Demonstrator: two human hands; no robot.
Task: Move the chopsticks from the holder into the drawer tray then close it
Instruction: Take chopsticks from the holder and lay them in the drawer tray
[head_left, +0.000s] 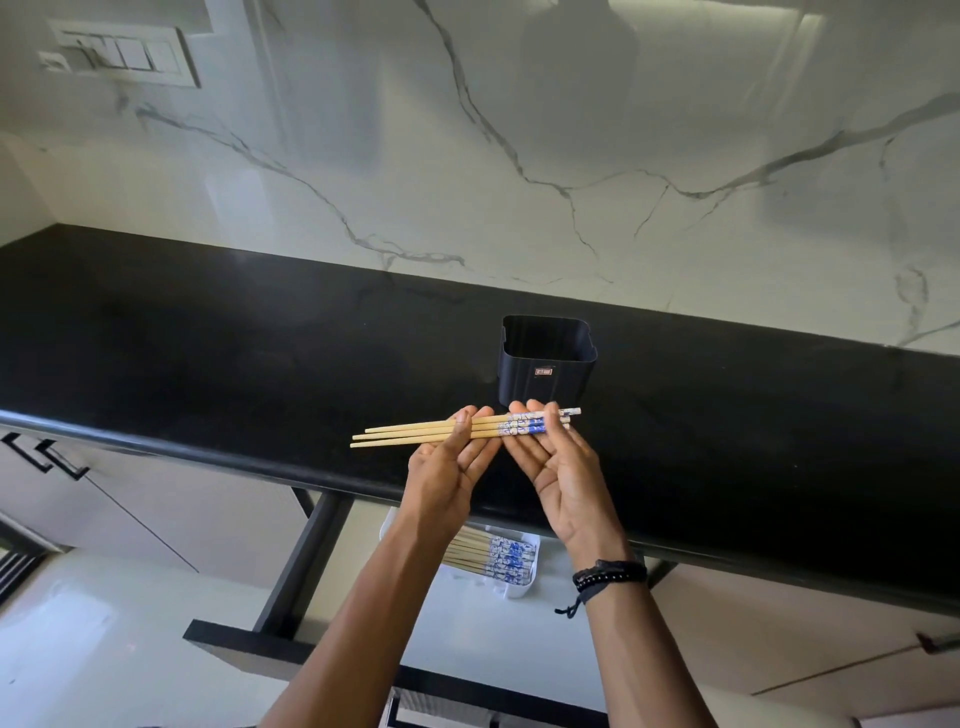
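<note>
A small bundle of chopsticks (467, 430) lies level across both upturned hands above the black worktop (208, 332), just in front of the holder (548, 364), which looks empty. The left hand (449, 467) curls its fingers (462, 418) on the plain tips; the right hand (563, 478) closes its fingers on the blue-patterned ends. Best practice now: keep the sticks squared and parallel, lower them lengthwise into the white tray (519, 587) in the open drawer (291, 644), beside those already there.
</note>
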